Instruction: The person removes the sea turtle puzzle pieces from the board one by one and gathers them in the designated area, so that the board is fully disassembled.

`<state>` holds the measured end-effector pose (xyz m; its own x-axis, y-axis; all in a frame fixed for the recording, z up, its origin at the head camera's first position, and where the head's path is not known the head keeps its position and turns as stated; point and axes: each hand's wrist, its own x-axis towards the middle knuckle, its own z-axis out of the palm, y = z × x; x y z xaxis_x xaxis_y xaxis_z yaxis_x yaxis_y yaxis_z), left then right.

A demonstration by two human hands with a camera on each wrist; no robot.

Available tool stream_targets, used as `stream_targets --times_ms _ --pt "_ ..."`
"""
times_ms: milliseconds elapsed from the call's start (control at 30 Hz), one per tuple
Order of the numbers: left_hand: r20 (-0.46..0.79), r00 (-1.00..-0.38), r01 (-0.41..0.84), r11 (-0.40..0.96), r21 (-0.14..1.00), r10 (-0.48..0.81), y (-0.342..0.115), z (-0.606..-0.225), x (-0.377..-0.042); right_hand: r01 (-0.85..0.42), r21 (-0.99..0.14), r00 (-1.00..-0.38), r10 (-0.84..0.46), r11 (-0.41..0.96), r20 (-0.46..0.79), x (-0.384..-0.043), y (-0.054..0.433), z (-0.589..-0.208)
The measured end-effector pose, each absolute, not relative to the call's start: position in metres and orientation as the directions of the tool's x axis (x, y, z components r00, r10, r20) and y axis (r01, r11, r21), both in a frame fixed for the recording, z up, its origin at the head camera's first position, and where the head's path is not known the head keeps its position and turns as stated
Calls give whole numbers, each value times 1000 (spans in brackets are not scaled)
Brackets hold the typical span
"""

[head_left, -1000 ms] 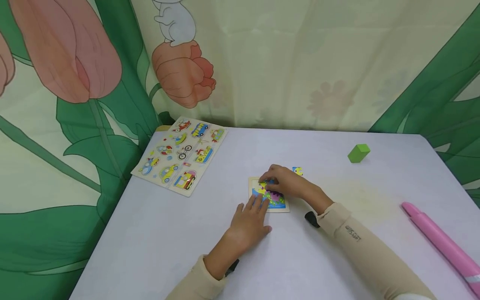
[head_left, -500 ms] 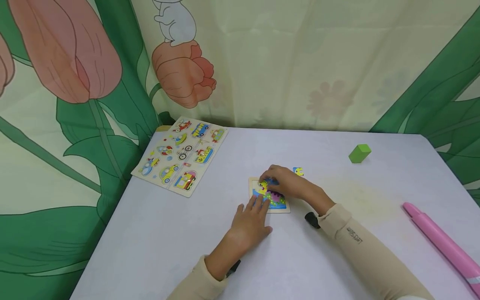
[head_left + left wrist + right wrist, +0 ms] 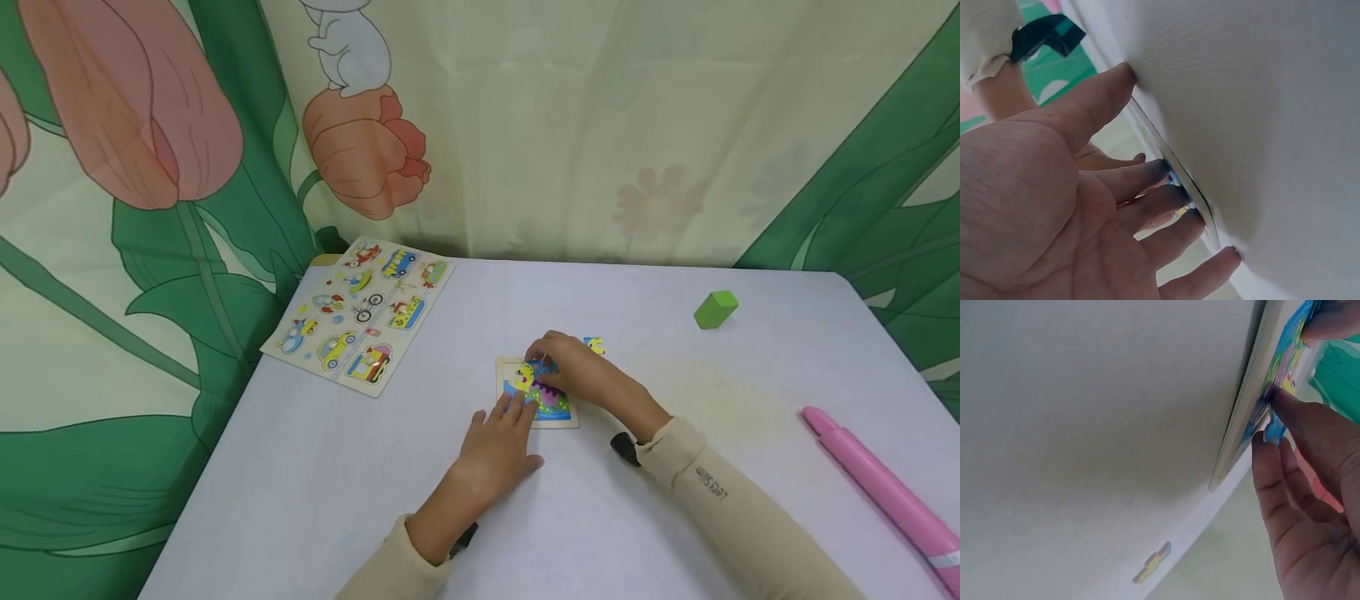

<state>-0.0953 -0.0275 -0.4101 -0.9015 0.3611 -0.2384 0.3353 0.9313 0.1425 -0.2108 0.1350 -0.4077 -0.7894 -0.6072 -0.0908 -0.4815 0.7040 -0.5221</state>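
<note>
A small wooden jigsaw board [image 3: 510, 368] with a colourful picture lies in front of both hands. My left hand [image 3: 495, 454] has its fingers spread, the middle fingertips resting on the board's lower left part. In the left wrist view those fingertips reach over the board's edge [image 3: 1194, 190]. At the upper right part of the board, my right hand [image 3: 576, 367] pinches a blue puzzle piece [image 3: 1275, 430] between thumb and fingers, tilted close over the board. A loose yellow-and-blue puzzle piece [image 3: 595, 344] lies on the table just beyond the right hand.
A larger puzzle board with vehicle pictures [image 3: 360, 330] lies at the table's back left. Toward the back right stands a green block [image 3: 716, 309]. Along the right side lies a long pink tube-shaped object [image 3: 877, 479]. A printed curtain [image 3: 540, 150] hangs behind the table.
My right hand has shifted slightly to the right over the board, uncovering more of the yellow part of the picture. The left hand stays in place.
</note>
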Motion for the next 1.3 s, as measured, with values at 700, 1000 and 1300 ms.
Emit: stream_targets --times_ms 700,1000,1300 --pt "-226 -904 331 930 161 362 -25 -412 -96 -507 -439 -802 -592 742 -74 -212 147 -402" --pt "-232 -908 311 932 187 349 -27 -412 -94 -432 -450 -858 -510 781 -63 -229 204 -395" --pt "-232 -907 310 929 202 353 -26 -412 -94 -308 -473 -899 -416 826 -141 -239 249 -399"
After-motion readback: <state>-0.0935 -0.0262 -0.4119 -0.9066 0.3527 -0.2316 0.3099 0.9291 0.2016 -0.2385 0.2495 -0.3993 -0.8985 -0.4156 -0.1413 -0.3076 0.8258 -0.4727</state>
